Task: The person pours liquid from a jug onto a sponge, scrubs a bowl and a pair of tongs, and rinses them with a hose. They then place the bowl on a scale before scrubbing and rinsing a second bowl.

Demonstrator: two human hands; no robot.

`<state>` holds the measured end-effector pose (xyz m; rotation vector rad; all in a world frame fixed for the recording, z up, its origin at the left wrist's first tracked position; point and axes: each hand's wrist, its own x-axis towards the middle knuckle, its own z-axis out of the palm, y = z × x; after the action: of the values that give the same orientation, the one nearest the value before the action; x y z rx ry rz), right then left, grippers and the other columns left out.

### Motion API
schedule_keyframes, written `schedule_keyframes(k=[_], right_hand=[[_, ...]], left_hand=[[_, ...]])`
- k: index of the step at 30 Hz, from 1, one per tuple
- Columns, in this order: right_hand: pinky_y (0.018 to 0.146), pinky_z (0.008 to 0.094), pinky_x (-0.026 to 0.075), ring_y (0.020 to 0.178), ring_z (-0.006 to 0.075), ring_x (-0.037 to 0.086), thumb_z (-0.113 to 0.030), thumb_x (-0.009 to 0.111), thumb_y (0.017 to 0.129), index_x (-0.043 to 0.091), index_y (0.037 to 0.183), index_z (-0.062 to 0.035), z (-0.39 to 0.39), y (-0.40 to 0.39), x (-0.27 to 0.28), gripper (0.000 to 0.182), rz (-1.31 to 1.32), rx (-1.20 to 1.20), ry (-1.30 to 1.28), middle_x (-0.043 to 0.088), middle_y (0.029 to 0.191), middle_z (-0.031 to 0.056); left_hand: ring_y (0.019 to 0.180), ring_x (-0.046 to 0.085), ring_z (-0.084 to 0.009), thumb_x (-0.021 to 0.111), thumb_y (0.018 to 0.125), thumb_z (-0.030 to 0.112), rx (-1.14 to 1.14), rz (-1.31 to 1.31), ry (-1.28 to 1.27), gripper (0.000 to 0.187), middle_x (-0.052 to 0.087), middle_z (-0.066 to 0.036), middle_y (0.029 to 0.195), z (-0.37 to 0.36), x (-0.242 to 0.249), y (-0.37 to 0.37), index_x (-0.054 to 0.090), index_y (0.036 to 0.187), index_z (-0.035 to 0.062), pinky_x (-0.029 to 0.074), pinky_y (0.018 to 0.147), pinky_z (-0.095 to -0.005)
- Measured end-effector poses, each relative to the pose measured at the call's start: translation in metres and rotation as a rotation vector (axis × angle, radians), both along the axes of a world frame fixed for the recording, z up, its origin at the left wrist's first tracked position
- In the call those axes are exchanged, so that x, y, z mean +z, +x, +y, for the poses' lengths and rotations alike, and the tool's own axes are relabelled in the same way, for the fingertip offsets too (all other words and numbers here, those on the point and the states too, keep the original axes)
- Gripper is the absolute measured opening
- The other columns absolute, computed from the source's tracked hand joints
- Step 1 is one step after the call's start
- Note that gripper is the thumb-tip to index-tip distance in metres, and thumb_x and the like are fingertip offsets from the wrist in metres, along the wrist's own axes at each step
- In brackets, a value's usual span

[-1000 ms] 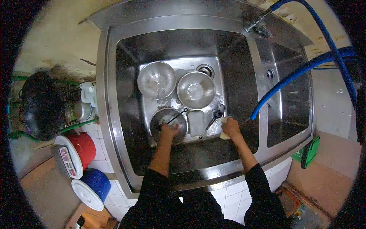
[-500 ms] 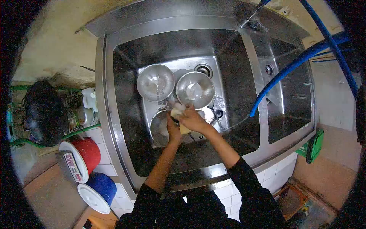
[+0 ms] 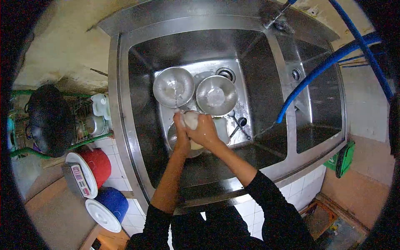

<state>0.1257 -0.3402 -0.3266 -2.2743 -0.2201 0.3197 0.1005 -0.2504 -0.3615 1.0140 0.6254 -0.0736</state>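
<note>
Over the near part of the sink basin, my left hand (image 3: 181,135) and my right hand (image 3: 204,132) are closed together around a whitish rounded thing (image 3: 191,119). Its exact kind does not show; it looks wet and perhaps foamy. Just beyond my hands stand two metal bowls, the left bowl (image 3: 173,87) and the right bowl (image 3: 216,96), both wet inside. Beneath my hands lies another round metal vessel (image 3: 171,135), partly hidden by them. Something pale yellow (image 3: 195,145) shows below my wrists. To the right lies a dark-handled ladle or spoon (image 3: 241,125).
A blue hose (image 3: 300,85) hangs over the divider, with water running from its end. A second basin (image 3: 316,137) lies to the right. At left are a black wok (image 3: 49,121), a red bucket (image 3: 100,166) with a scale (image 3: 80,179) and a blue bucket (image 3: 112,204).
My hands have shifted slightly left and the grip has turned, so more of the whitish thing shows at the top. The view has moved slightly; the bowls stay in place.
</note>
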Motion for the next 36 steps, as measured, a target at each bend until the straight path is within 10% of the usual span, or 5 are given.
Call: schedule_keyframes(k=[14,16,27,33,36], right_hand=[[0.082,0.0460,0.044,0.092,0.0441,0.055,-0.036,0.061,0.077,0.054,0.108,-0.0030,0.006,-0.013,0.010,0.046,0.355,-0.128,0.171,0.057,0.097,0.0277],[0.080,0.0462,0.045,0.091,0.0427,0.056,-0.034,0.064,0.075,0.055,0.105,-0.0025,0.008,-0.030,-0.002,0.045,0.241,-0.156,0.330,0.058,0.097,0.0263],[0.072,0.0343,0.048,0.081,0.0258,0.062,-0.033,0.074,0.069,0.057,0.099,0.0019,-0.036,-0.033,-0.032,0.048,0.311,-0.522,0.337,0.063,0.089,0.0179],[0.086,0.0358,0.043,0.102,0.0249,0.053,-0.008,0.068,0.072,0.049,0.108,0.0022,-0.084,-0.063,-0.067,0.042,0.514,-0.394,0.530,0.054,0.107,0.0163],[0.076,0.0405,0.047,0.088,0.0349,0.060,-0.008,0.066,0.070,0.051,0.100,0.0034,-0.123,-0.051,-0.051,0.035,0.219,-0.351,-0.046,0.060,0.092,0.0234]], left_hand=[[0.078,0.056,-0.0228,0.045,0.082,0.049,0.242,0.059,-0.274,0.045,0.057,-0.007,0.086,0.011,-0.076,-0.009,0.055,0.098,0.0081,0.047,0.071,-0.0361],[0.075,0.057,-0.0233,0.047,0.079,0.049,0.015,-0.189,-0.831,0.044,0.058,-0.007,0.081,0.022,-0.107,-0.016,0.056,0.093,0.0081,0.048,0.066,-0.0372],[0.062,0.054,-0.0164,0.060,0.074,0.045,0.148,0.404,-0.470,0.035,0.054,-0.002,0.076,-0.031,0.019,0.017,0.054,0.086,0.0128,0.048,0.058,-0.0277],[0.065,0.052,-0.0144,0.061,0.078,0.041,0.085,0.145,-0.474,0.033,0.053,-0.001,0.077,-0.031,-0.029,0.017,0.056,0.094,0.0124,0.046,0.064,-0.0272],[0.097,0.049,-0.0236,0.068,0.074,0.038,-0.018,0.295,-0.360,0.054,0.051,-0.012,0.106,-0.015,-0.078,0.015,0.049,0.116,0.0100,0.038,0.087,-0.0405]])
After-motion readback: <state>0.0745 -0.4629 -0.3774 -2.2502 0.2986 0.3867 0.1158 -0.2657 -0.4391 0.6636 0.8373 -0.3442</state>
